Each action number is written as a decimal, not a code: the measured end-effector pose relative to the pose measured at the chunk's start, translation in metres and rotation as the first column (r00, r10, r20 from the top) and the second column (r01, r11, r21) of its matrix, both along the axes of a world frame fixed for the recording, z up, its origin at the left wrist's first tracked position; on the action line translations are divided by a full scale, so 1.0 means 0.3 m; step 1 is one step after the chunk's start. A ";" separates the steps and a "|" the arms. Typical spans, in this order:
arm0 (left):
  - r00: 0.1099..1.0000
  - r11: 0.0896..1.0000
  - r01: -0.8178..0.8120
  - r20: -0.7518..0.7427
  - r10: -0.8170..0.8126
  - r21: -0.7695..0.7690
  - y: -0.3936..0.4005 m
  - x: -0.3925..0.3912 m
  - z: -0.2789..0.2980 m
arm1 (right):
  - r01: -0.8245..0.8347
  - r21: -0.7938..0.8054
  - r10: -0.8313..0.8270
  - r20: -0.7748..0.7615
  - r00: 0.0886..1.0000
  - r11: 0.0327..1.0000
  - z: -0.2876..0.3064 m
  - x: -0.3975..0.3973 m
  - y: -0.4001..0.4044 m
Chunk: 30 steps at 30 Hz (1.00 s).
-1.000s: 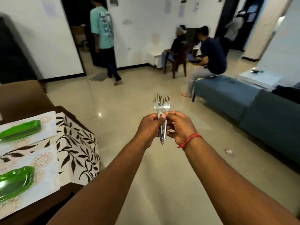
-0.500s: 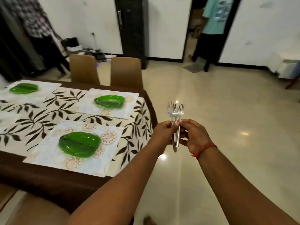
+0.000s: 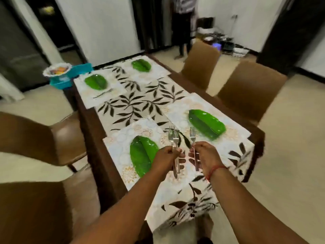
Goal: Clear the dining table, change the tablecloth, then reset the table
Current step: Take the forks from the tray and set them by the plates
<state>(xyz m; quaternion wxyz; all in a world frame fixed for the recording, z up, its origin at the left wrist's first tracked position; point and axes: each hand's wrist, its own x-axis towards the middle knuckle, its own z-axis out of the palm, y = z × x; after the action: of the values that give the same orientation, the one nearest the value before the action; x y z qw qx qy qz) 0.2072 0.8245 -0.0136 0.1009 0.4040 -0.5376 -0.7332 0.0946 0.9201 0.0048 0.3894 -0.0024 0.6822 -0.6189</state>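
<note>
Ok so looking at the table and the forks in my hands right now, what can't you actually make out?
Head view only:
- Exact count of silver forks in the left hand: the tines overlap; at least two.
- Thin dark item beside the far-left green leaf-shaped plate: blurred, possibly a fork.
- Contents of the white bowl on the teal basket: too blurred.
- Near table edge: hidden by the forearms and the draped leaf-print tablecloth.

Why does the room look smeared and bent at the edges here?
Head view: motion blur smears the brown chairs, the walls and the teal basket; the wide lens bows the dark wooden table; ceiling light glares on the glossy green leaf-shaped plates; the silver forks in both hands stay fairly sharp.
</note>
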 end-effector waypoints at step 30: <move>0.270 0.301 -0.951 0.281 0.921 -0.072 0.137 0.254 -0.026 | -0.525 0.788 0.736 -0.557 -0.384 0.322 -0.512 -0.008 -1.037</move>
<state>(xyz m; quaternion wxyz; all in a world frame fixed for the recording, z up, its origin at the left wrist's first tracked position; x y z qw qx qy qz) 0.2833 0.8656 -0.0214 0.4163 0.7429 -0.1629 -0.4983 0.0921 0.6091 -0.1487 0.1601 -0.7316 0.6605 -0.0536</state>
